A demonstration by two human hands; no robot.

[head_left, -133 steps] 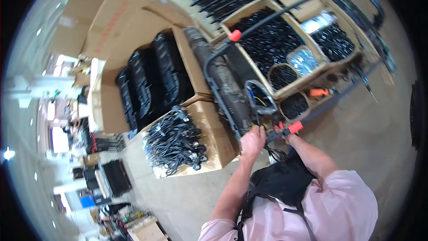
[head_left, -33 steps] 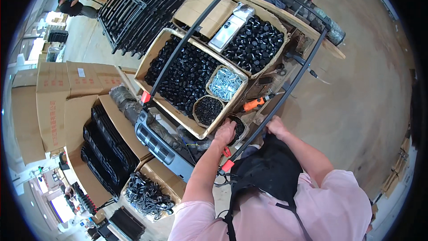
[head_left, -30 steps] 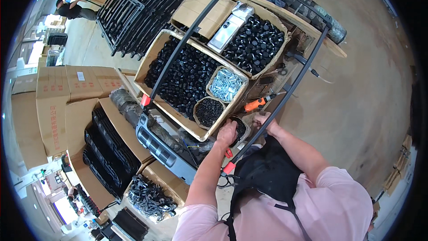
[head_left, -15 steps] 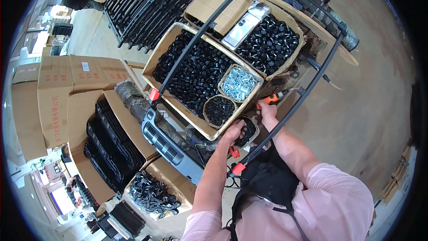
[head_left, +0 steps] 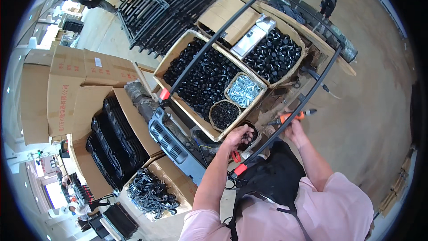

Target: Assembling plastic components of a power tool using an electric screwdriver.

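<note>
worktop [head_left: 270, 107] bears cardboard boxes [head_left: 183, 103], small bin [head_left: 257, 143]

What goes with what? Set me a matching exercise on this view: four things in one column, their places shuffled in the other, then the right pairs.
Column one:
1. Orange power tool
2. Left hand
3. Silvery screws
4. Tangled cables

Column two:
A. Near a corner of the large carton
B. Heaped at the top of a cardboard box
C. At the tub of small black pieces
D. Held in the right hand

Right pairs: 1-D, 2-C, 3-A, 4-B.
</note>
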